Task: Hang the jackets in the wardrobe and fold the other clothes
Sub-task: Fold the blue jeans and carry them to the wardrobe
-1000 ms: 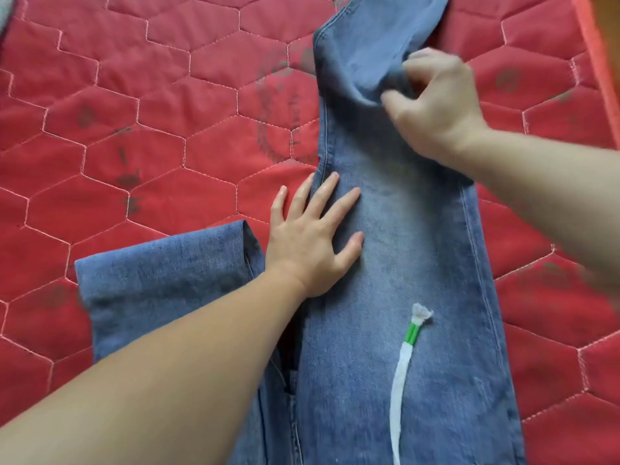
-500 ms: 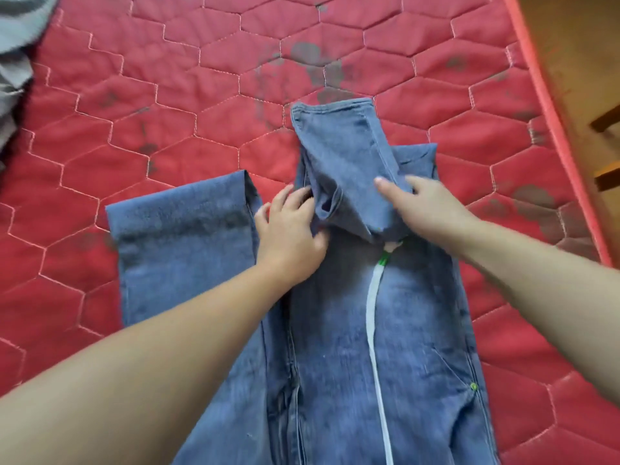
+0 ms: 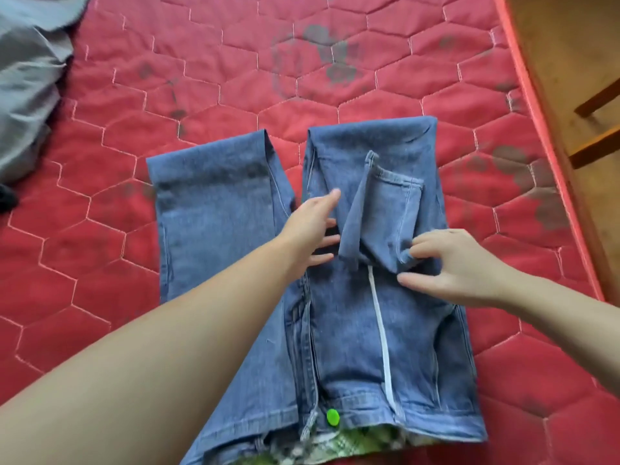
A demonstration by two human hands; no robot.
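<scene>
A pair of blue jeans (image 3: 362,313) lies flat on a red quilted mattress (image 3: 201,78), waistband nearest the camera and both legs doubled back toward it, seen from a head-worn camera looking down over two bare forearms. The left hand (image 3: 312,229) reaches in from the lower left with its arm stretched long across the left half of the denim; its fingers are straight and spread, palm turned toward the folded right leg, thumb uppermost, the fingertips at the edge of a loose fold and holding nothing. The right hand (image 3: 459,260) comes in from the right edge with the wrist level, its fingers curled and pinching the hem end of the folded-back right leg, thumb extended low against the cloth beneath. A white drawstring (image 3: 380,333) runs down the right thigh panel from just under that pinched hem to the waistband, where a bright green button (image 3: 332,417) sits at the fly. A green patterned lining shows along the waistband's open edge. Rumpled grey clothing (image 3: 30,88) lies on the mattress at the upper left, well apart from the jeans. A wooden floor (image 3: 570,45) borders the mattress on the right.
</scene>
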